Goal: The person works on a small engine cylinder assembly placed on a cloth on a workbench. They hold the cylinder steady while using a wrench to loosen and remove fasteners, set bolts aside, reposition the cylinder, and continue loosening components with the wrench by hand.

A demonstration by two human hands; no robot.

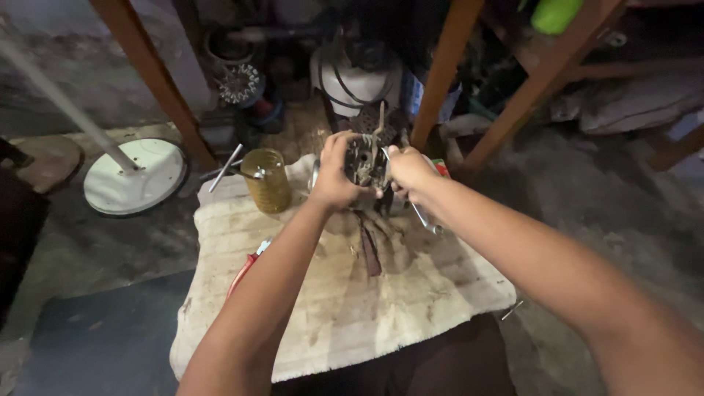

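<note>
While your left hand [336, 176] grips the dirty motor part [364, 163] above the stained cloth [337, 301], fingers closed round its side, your right hand [408, 172] closes on a wrench [425, 218] at its edge. Judged step: working a fastener. Next move calls for a firm counter-hold. Jar [265, 180] of yellow liquid stands just beside; red pliers [248, 265] lie near.

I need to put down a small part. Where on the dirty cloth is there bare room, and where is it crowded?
The near half of the cloth, between the two forearms, is bare. Its right part, below the right hand, is also free. The far edge is crowded: the yellow jar, the metal assembly held in the left hand and dark straps. Red pliers lie along the left edge.
</note>
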